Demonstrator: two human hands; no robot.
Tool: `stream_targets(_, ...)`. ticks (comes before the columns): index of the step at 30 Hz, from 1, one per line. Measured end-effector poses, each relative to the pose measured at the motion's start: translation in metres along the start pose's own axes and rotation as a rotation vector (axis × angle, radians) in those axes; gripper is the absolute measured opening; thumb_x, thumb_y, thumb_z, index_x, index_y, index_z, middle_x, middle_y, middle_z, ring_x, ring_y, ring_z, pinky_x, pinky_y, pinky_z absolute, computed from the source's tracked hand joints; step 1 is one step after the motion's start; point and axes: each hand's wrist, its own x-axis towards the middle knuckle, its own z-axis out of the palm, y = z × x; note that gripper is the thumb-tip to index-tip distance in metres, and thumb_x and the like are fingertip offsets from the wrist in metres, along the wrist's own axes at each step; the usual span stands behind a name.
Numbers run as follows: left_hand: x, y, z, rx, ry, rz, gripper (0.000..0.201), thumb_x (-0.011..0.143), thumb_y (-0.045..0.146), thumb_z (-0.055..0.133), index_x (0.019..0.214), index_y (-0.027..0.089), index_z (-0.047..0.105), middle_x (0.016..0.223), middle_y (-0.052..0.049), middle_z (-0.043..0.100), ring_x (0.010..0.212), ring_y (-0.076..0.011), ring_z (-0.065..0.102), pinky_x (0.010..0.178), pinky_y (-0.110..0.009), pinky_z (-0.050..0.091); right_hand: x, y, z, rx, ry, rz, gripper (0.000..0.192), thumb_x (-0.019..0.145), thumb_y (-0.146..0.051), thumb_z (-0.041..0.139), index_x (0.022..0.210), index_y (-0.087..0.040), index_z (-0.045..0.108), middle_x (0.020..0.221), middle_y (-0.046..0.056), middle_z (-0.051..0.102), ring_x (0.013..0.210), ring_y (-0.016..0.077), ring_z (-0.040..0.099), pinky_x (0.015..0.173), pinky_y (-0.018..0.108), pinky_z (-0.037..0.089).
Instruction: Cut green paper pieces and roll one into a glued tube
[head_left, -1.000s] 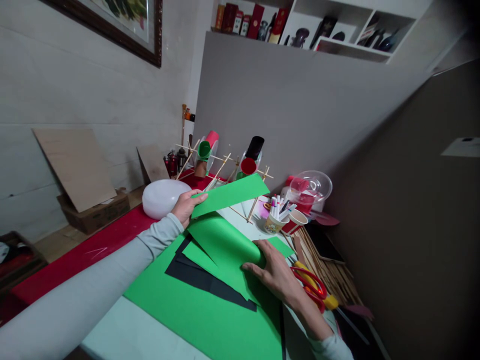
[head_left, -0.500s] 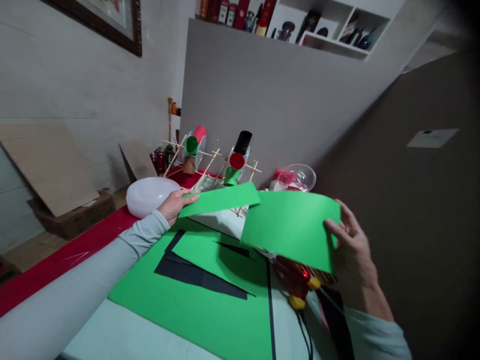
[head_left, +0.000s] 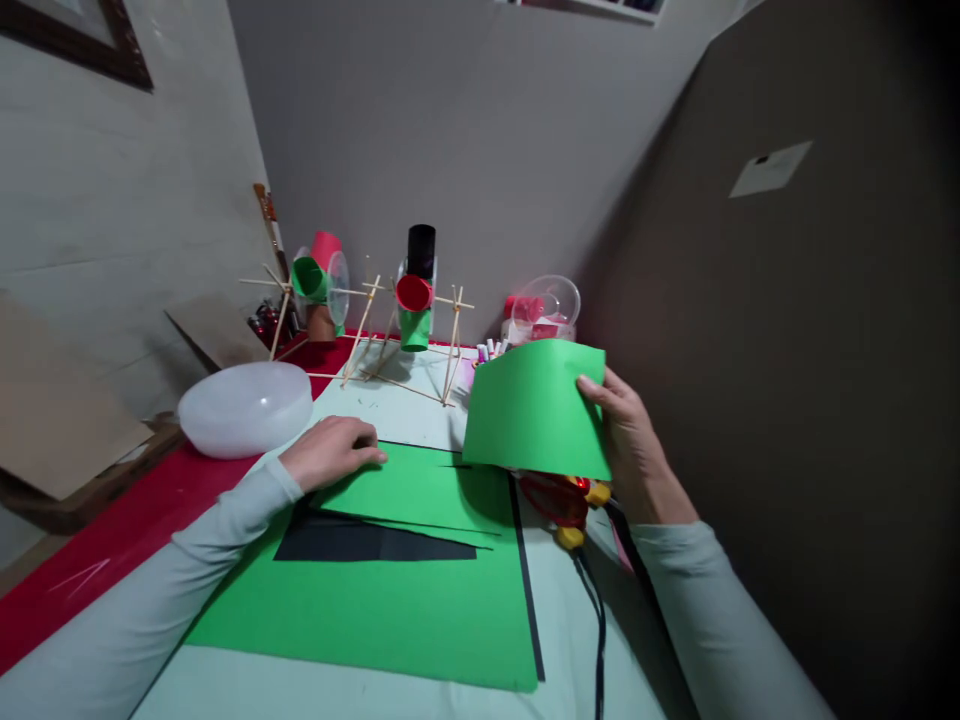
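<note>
My right hand (head_left: 634,435) holds up a curved sheet of green paper (head_left: 536,410) by its right edge, thumb in front. Low over the table, my left hand (head_left: 334,455) has its fingers curled at the left end of a green paper strip (head_left: 427,485). That strip lies over other green pieces, and the hand hides its end. Below them a black paper piece (head_left: 375,540) rests on a large green sheet (head_left: 360,620). Behind the raised sheet, red-handled pliers or a similar tool with yellow ends (head_left: 559,500) is partly hidden.
Two stick frames carry coloured paper tubes (head_left: 415,292) at the back. A white translucent bowl (head_left: 244,405) stands on the left by the red table edge (head_left: 135,520). At the back right are a clear plastic container (head_left: 555,300) and markers. A black cable (head_left: 600,640) runs down the right.
My left hand has lowered the green strip onto the green pieces. My right hand still holds the curved sheet. The view has tilted down and turned right.
</note>
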Motion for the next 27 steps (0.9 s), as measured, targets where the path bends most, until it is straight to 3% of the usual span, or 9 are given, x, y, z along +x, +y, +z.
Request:
stream_targets(4, -0.005, 0.018, 0.003, -0.218, 0.067, 0.017, 0.035, 0.061, 0.050, 0.081, 0.084, 0.024, 0.077, 0.097, -0.009, 0.072, 0.103, -0.0303, 0.060, 0.087, -0.032, 0.047, -0.014, 0.004, 0.023, 0.051, -0.122, 0.075, 0.040, 0.070, -0.034, 0.075, 0.109, -0.023, 0.071, 0.100, 0.002, 0.075, 0.080, 0.0204, 0.069, 0.074, 0.032, 0.055)
stream_targets(7, -0.009, 0.025, 0.013, -0.473, -0.025, -0.044, 0.057, 0.069, 0.066, 0.067, 0.105, 0.022, 0.073, 0.101, -0.012, 0.074, 0.099, -0.0311, 0.067, 0.086, -0.039, 0.053, -0.018, 0.012, 0.031, 0.065, -0.183, 0.111, 0.045, 0.072, -0.036, 0.072, 0.115, -0.023, 0.067, 0.108, 0.004, 0.074, 0.085, 0.0223, 0.069, 0.077, 0.034, 0.055)
stream_targets(9, -0.012, 0.026, 0.019, -0.611, -0.087, -0.103, 0.059, 0.065, 0.065, 0.071, 0.101, 0.019, 0.074, 0.097, -0.015, 0.075, 0.089, -0.0315, 0.070, 0.080, -0.041, 0.057, -0.017, 0.020, 0.031, 0.057, -0.200, 0.135, 0.045, 0.072, -0.036, 0.072, 0.115, -0.021, 0.066, 0.107, 0.005, 0.074, 0.084, 0.0239, 0.070, 0.076, 0.036, 0.056)
stream_targets(13, -0.014, 0.025, 0.023, -0.708, -0.107, -0.185, 0.042, 0.056, 0.042, 0.086, 0.087, 0.016, 0.075, 0.088, -0.014, 0.076, 0.077, -0.0281, 0.072, 0.074, -0.039, 0.059, -0.011, 0.040, 0.027, 0.013, -0.190, 0.172, 0.040, 0.070, -0.034, 0.076, 0.106, -0.020, 0.066, 0.097, 0.005, 0.076, 0.080, 0.0240, 0.070, 0.075, 0.036, 0.055)
stream_targets(22, -0.003, 0.012, 0.015, -0.676, 0.065, -0.211, 0.041, 0.047, 0.034, 0.092, 0.081, 0.016, 0.077, 0.076, -0.009, 0.077, 0.063, -0.0220, 0.070, 0.059, -0.029, 0.058, -0.018, 0.043, 0.036, -0.129, -0.298, 0.173, 0.049, 0.066, -0.030, 0.081, 0.111, -0.020, 0.065, 0.107, 0.005, 0.074, 0.090, 0.0218, 0.069, 0.079, 0.033, 0.054)
stream_targets(27, 0.002, 0.008, 0.005, -0.647, 0.128, -0.215, 0.042, 0.039, 0.031, 0.095, 0.073, 0.014, 0.077, 0.067, -0.008, 0.075, 0.051, -0.0176, 0.065, 0.046, -0.022, 0.053, -0.015, 0.046, 0.037, -0.214, -0.295, 0.167, 0.050, 0.057, -0.025, 0.086, 0.102, -0.018, 0.065, 0.088, 0.002, 0.074, 0.070, 0.0178, 0.067, 0.063, 0.029, 0.054)
